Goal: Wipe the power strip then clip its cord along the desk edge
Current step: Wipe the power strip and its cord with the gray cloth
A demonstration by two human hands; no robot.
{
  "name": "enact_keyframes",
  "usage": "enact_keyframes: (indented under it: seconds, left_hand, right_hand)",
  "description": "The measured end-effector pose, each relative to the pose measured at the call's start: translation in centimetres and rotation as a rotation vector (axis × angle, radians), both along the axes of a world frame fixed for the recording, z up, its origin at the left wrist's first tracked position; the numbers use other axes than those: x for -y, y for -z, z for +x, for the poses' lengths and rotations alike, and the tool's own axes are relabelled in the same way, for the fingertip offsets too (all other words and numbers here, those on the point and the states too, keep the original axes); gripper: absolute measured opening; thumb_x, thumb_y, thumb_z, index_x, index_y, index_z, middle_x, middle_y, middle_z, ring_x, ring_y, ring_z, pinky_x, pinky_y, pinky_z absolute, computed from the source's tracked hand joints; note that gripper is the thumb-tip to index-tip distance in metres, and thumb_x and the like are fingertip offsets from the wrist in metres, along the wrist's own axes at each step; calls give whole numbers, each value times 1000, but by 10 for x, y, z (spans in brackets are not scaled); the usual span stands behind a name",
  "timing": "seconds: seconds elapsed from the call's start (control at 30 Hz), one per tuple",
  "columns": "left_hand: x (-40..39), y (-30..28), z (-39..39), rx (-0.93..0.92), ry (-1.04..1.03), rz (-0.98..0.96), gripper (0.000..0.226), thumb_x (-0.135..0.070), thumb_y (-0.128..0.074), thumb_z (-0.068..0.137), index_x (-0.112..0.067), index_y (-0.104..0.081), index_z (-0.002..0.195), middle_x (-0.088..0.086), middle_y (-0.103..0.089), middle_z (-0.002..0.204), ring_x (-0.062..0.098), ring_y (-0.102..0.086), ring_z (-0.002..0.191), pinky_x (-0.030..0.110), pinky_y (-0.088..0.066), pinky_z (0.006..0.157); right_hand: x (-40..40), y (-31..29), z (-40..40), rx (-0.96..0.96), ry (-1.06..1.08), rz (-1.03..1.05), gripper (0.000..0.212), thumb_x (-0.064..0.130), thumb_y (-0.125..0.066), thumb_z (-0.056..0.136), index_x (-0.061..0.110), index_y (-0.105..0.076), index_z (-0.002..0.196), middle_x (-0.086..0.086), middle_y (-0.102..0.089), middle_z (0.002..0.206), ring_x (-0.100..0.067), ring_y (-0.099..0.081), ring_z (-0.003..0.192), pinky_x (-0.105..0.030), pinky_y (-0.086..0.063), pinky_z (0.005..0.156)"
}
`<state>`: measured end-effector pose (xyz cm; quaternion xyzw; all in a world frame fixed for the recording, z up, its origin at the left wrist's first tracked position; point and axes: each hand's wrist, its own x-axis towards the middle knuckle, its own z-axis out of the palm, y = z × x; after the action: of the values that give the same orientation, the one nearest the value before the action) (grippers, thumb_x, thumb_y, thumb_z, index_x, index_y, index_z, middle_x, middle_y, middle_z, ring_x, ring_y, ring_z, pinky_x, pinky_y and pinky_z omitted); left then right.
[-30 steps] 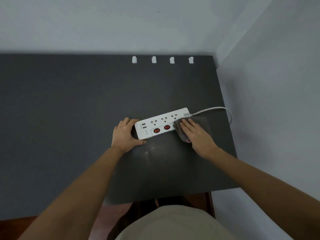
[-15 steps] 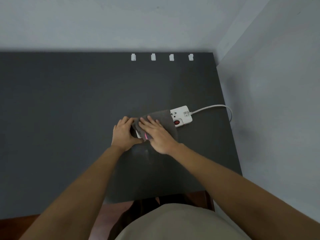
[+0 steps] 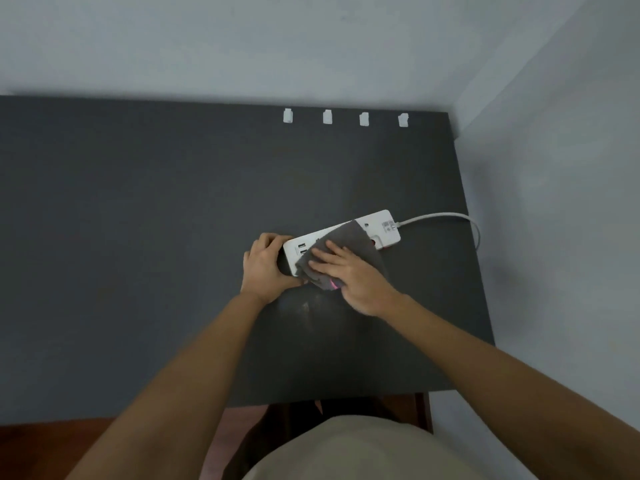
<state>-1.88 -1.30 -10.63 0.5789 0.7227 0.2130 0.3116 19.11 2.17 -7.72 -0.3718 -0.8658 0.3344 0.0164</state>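
Under right hand (image 3: 349, 275), power strip (image 3: 379, 227)

A dark grey desk (image 3: 138, 237) fills a corner, its far edge against a pale grey wall (image 3: 242, 43) and its right edge along a second pale wall (image 3: 561, 202). Reddish-brown wooden floor (image 3: 52, 441) shows below the desk's near edge.

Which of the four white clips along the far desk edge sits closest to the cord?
The rightmost clip, nearest the desk's right corner; the cord loops below it, the other three lie further left.
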Motion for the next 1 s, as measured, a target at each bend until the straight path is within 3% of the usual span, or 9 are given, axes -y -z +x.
enact_keyframes:
  seconds: [0.17,0.3,0.43,0.53,0.67,0.73,0.83,0.9,1.0]
  left_hand:
    - [-1,-10,7,65,-13,-33,76,-31,-83,55,-36,-47,122,-4,-52,115,17,-47,110,36,-33,96]
    - [-8,-38,4,551,-65,-163,72,-19,-84,65,-35,-44,122,-9,-63,114,12,-59,106,36,-53,89]
    - [-17,-57,19,958,-418,-233,55,-30,-67,86,-10,-45,133,4,-66,116,14,-68,99,31,-58,79]
    - [-13,-72,38,761,-333,-148,31,-29,-57,93,-9,-57,116,4,-70,109,8,-67,92,18,-54,74]
    - [-16,-106,64,500,-110,131,18,-29,-54,94,-13,-50,103,-8,-62,89,0,-58,78,11,-45,66]
    - [-17,-142,70,443,-89,316,15,-29,-53,95,-16,-48,101,-6,-62,88,4,-59,78,16,-46,66]
    - [-17,-149,60,417,-105,384,14,-29,-51,95,-17,-49,102,-5,-63,90,7,-61,80,19,-48,67]
    - [-4,-160,62,395,-85,436,13,-28,-51,95,-18,-50,104,-5,-64,92,7,-63,84,19,-51,68]
    - [-6,-168,69,406,-115,464,15,-31,-50,95,-19,-51,104,-4,-66,93,8,-64,85,19,-52,68]
  right_hand:
    - [-46,-6,67,43,745,12,60,-8,-38,84,13,-38,140,-10,-30,153,-37,-17,143,-48,-12,119]
    - [-37,-8,63,-148,839,-157,58,-9,-41,88,19,-43,139,-6,-33,152,-21,-26,142,-25,-13,115]
    - [-29,-12,58,-366,972,-341,57,-8,-42,84,21,-52,132,-7,-52,139,-20,-44,131,-36,-28,116]
    - [-29,-22,59,-485,1106,-457,46,4,-48,87,23,-55,129,-6,-62,126,-21,-53,120,-40,-38,109]
    - [-47,-47,32,-499,1056,-287,40,23,-52,87,18,-55,126,-10,-51,139,-26,-36,136,-48,-28,115]
    - [-41,-95,6,-661,844,-178,29,32,-52,84,14,-63,103,-13,-66,112,-30,-55,114,-49,-43,102]
    - [-43,-116,-4,-629,641,-154,30,37,-49,89,10,-63,87,-6,-68,85,-20,-63,86,-37,-48,84]
    - [-44,-116,29,-550,783,-91,41,38,-47,93,4,-61,75,-4,-64,69,-16,-60,71,-38,-45,74]
    - [-38,-111,47,-442,1122,-95,41,40,-43,95,10,-62,74,-10,-67,79,-28,-65,86,-38,-46,76]
